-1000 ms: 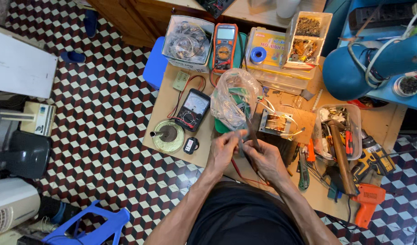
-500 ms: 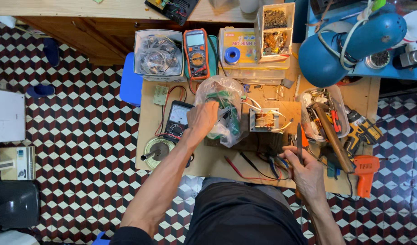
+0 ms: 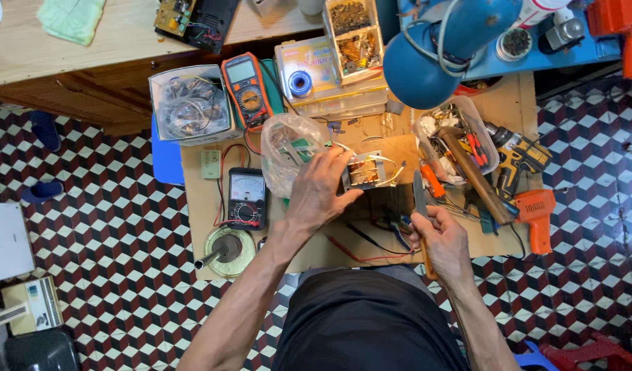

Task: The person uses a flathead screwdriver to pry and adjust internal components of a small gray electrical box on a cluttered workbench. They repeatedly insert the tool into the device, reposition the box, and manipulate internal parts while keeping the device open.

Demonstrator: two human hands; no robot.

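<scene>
My left hand (image 3: 321,187) rests on a small transformer (image 3: 366,170) with loose wires at the middle of the wooden board, its fingers on the transformer's left side, next to a clear plastic bag (image 3: 288,154). My right hand (image 3: 441,238) is closed around a tool with an orange-brown handle and a grey metal blade (image 3: 419,196) that points up toward the transformer. Red and black leads lie on the board between the two hands.
A black analogue meter (image 3: 246,198) and a round stand (image 3: 228,251) sit left. An orange multimeter (image 3: 245,88), a clear box of wires (image 3: 190,106), a tool tub (image 3: 453,141), a drill (image 3: 518,159), an orange gun-shaped tool (image 3: 536,213) and a blue lamp (image 3: 439,48) ring the board.
My left hand has moved right from the plastic bag onto the transformer. My right hand has lifted the bladed tool closer to the transformer.
</scene>
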